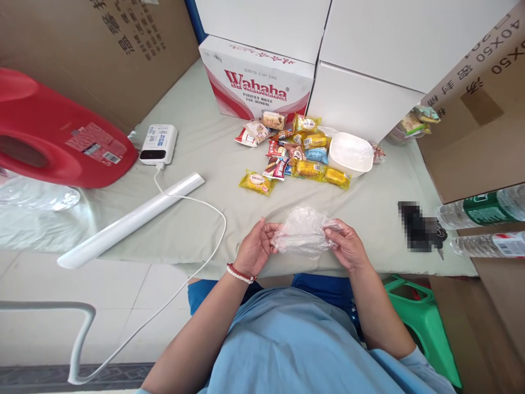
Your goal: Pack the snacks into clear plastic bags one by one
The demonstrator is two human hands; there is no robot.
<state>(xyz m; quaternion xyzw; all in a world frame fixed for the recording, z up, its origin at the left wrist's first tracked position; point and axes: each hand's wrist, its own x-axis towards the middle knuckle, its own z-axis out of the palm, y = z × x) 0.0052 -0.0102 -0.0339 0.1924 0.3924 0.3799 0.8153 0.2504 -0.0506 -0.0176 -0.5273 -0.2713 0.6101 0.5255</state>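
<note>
A clear, crinkled plastic bag (304,232) is stretched between my two hands above the front of the cloth-covered table. My left hand (258,246) pinches its left side, and a red and a white beaded bracelet circle that wrist. On the bag's other side, my right hand (346,243) grips the edge between thumb and fingers. Beyond the bag lies a pile of wrapped snacks (305,168) in yellow, red, blue and brown packets. One yellow packet (257,182) sits a little apart at the pile's left. A white plastic bowl (351,153) stands right of the pile.
A Wahaha carton (258,82) and white boxes stand behind. At left are a red jug (61,131), a power bank (159,144) with a white cable, and a white lamp bar (135,219). Water bottles (488,210) lie at right; a green stool (426,317) stands below.
</note>
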